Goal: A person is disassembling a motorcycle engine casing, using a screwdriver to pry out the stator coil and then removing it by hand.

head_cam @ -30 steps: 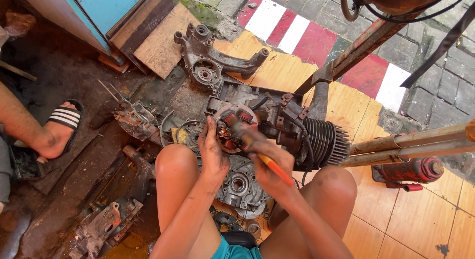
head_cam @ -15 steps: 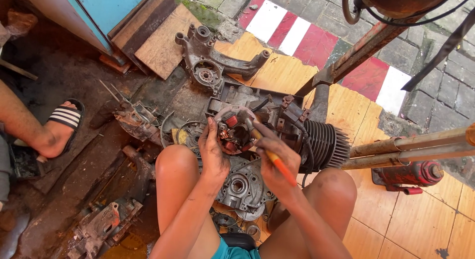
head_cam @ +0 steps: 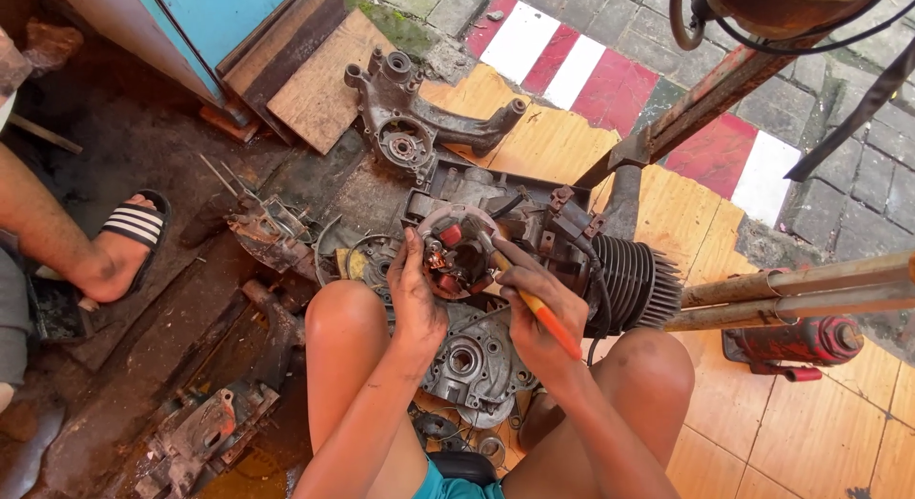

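Squatting over a small engine (head_cam: 534, 242) on the orange tiled floor (head_cam: 810, 432), a person works with both hands at its open side. Left hand (head_cam: 415, 294) rests on the round stator plate with red coils (head_cam: 456, 256), fingers slightly spread along its left rim, thumb side touching it; not clamped on anything I can see. Right hand (head_cam: 541, 313) has fingers wrapped tight around an orange-handled screwdriver (head_cam: 534, 304), tip pointing into the stator area, handle end sticking out down-right. Finned black cylinder (head_cam: 634, 280) sits at the engine's right end. Grey crankcase cover (head_cam: 472, 356) lies between the knees, just below the hands. Another casing part with arms (head_cam: 410, 127) lies farther up, near a wooden board (head_cam: 319, 84). Red bottle jack (head_cam: 796, 342) on its side at right. Another person's foot in a striped sandal (head_cam: 129, 246) at left, well apart. Greasy engine pieces (head_cam: 205, 432) lower left.
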